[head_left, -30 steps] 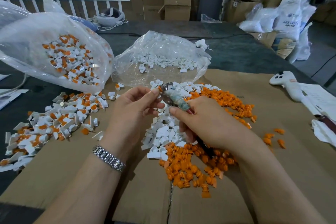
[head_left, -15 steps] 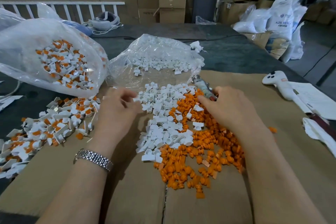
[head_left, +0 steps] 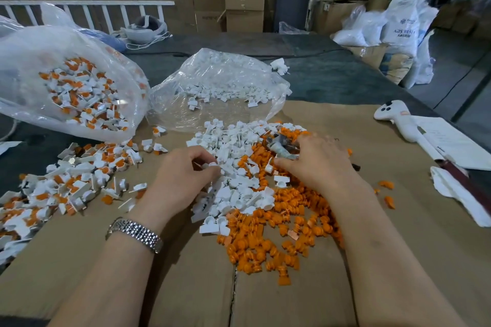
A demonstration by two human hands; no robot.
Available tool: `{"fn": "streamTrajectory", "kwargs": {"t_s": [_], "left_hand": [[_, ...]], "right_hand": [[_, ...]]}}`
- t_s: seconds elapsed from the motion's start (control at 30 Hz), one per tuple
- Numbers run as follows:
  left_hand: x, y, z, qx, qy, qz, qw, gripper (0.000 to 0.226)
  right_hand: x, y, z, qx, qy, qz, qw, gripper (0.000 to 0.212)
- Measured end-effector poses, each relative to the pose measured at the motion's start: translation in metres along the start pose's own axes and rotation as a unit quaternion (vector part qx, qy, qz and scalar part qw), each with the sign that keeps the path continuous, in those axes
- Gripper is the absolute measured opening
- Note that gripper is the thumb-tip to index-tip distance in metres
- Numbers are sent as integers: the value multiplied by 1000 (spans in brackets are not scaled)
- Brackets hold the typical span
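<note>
Now, left hand [head_left: 183, 180]: we pinch a white piece [head_left: 210, 164] at 9 o'clock of the white pile [head_left: 236, 175].
Right hand [head_left: 318, 162]: our fingers curl round the grey tool [head_left: 282, 146], at 3 o'clock of that pile.
Orange pile [head_left: 265, 244]: at 5 o'clock, touching the white pile, on the cardboard [head_left: 186, 287].
Hands: apart.

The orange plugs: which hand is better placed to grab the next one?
Right. The right hand rests on the orange plugs, though it grips a taped tool. The left hand is over the white pile, pinching a white piece.
</note>
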State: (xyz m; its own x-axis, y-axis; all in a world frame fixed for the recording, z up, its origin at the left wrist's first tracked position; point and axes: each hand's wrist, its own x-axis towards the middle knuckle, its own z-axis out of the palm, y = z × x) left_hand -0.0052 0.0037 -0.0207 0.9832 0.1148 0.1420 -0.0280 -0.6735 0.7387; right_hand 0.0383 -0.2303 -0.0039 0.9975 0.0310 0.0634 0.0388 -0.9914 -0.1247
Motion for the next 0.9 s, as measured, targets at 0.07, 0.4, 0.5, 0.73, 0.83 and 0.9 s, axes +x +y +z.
{"fn": "streamTrajectory", "kwargs": {"t_s": [0.07,0.4,0.5,0.73,0.83,0.9], "left_hand": [[0,0,0,-52,30,-2,998,7],[3,1,-7,-399,-25,-111,910,24],[0,5,-4,-408,-38,-110,905,31],[0,6,-4,-459,-65,-100,880,31],[1,5,-4,-474,-58,-116,871,37],[3,4,-4,-499,-54,-121,857,41]], "right_hand": [[0,0,-1,21,-10,-3,1000,62],[-11,-10,-11,145,-104,-200,964,16],[-10,-11,-8,141,-94,-220,961,21],[-12,-23,1,92,-40,-251,963,7],[-12,-23,2,90,-39,-253,963,6],[-12,-21,1,122,-58,-250,959,12]]}}
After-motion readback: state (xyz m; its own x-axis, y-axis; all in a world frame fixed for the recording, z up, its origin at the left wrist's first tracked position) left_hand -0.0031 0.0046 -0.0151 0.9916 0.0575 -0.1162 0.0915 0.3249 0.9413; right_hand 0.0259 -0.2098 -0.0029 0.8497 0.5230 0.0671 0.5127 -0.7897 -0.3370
